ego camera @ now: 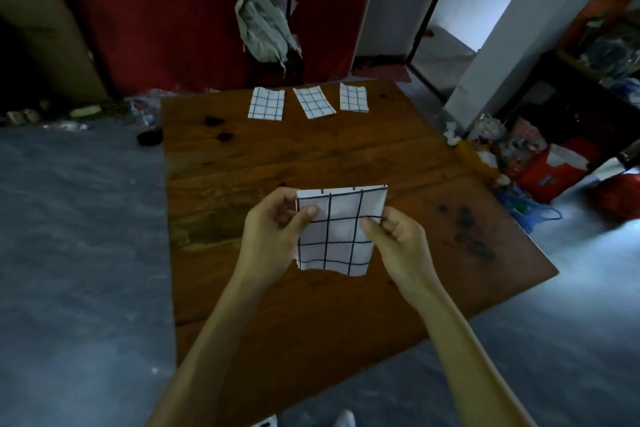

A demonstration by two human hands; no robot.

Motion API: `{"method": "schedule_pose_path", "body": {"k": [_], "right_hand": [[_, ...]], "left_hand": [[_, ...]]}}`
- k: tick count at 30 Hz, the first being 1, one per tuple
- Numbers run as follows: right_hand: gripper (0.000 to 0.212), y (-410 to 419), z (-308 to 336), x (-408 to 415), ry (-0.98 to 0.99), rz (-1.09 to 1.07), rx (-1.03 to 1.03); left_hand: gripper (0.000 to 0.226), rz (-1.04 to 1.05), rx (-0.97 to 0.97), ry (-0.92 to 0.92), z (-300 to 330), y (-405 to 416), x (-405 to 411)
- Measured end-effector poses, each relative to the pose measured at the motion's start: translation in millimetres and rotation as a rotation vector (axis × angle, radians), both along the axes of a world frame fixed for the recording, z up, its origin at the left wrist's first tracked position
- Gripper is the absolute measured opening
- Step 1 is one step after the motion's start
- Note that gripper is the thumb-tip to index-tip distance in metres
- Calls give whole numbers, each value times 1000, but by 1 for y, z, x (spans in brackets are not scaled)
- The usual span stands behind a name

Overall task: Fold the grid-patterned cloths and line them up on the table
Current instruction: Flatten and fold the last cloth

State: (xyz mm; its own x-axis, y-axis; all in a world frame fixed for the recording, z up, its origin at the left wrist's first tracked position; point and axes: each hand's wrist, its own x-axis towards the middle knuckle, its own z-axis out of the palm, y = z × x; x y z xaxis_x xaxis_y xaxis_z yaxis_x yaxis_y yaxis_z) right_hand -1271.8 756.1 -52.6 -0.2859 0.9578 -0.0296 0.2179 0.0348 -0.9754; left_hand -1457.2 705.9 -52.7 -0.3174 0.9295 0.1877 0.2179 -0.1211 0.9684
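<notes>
Right now both hands hold one folded grid cloth (337,230) up above the middle of the wooden table (346,156). This cloth is white with dark lines and hangs as a neat folded rectangle, its folded edge on top and its loose lower edge slightly uneven. Whether its bottom edge touches the tabletop cannot be told from this angle.

On one side, the left hand (273,236) pinches the cloth's upper left edge, thumb pressed flat on the front face and the other fingers curled behind. Opposite it, the right hand (398,236) pinches the right edge a little lower, thumb on the front and the fingers bent behind the fabric. Both bare forearms reach in from the bottom of the view.

Three more folded grid cloths lie flat in a row along the far edge of the table, apart from one another: the left cloth (266,103), the middle cloth (314,102), which sits at a slight angle, and the right cloth (353,97).

Beyond the table a pale bag (265,26) hangs against a red wall (156,10). To the right of the table, on the grey floor (79,218), sits a jumble of bags and packets (540,163), and further right a shelf (602,42) is crowded with things too blurred to make out
</notes>
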Motion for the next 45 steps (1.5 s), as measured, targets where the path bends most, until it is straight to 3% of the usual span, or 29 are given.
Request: {"method": "schedule_pose_path", "body": {"k": [7, 14, 18, 24, 35, 45], "right_hand": [[17, -41, 4, 0, 139, 57, -56], [15, -93, -19, 8, 164, 267, -69], [24, -130, -27, 3, 146, 381, -91], [19, -168, -14, -37, 209, 412, -118], [27, -256, -4, -199, 149, 590, -61], [30, -318, 6, -359, 94, 611, -7]], "left_hand": [[10, 85, -39, 0, 9, -63, 16], [14, 410, -91, 70, -6, -150, 45], [22, 570, -145, 16, -7, -197, 46], [20, 603, -130, -29, 4, -248, 22], [23, 709, -16, -127, -8, -346, -124], [22, 714, -10, -157, -7, -412, -285]]}}
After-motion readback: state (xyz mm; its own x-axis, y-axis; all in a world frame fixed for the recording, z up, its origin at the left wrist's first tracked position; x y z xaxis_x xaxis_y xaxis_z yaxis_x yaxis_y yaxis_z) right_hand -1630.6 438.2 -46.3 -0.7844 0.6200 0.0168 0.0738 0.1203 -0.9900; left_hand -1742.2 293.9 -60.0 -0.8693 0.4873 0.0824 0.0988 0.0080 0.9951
